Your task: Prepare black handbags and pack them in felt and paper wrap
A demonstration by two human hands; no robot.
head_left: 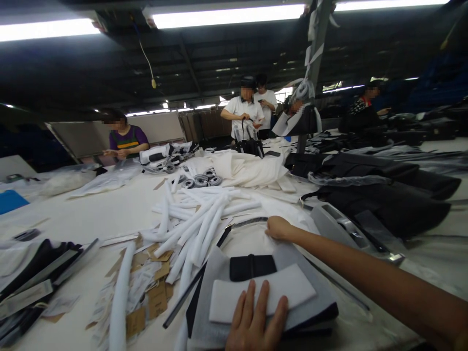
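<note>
A dark bag (192,300) lies flat in front of me, covered by a translucent white sheet (204,336). On the sheet rest a small black flap or pouch (252,267) with a narrow band and a folded white foam piece (226,297). My left hand (256,319) is spread flat on the foam, fingers apart. At the bag's far side, my right hand (278,228) is closed around the end of its arched handle (248,223), which looks wrapped in clear film. A dark strap (183,298) hangs off the left side.
White foam tubes (204,224) and brown cardboard tags (157,297) lie left of the bag. Dark bags (380,204) are piled right; black and white pieces (36,282) lie far left. Coils (201,179) sit beyond. Several people, one a person in white (243,109), are across the table.
</note>
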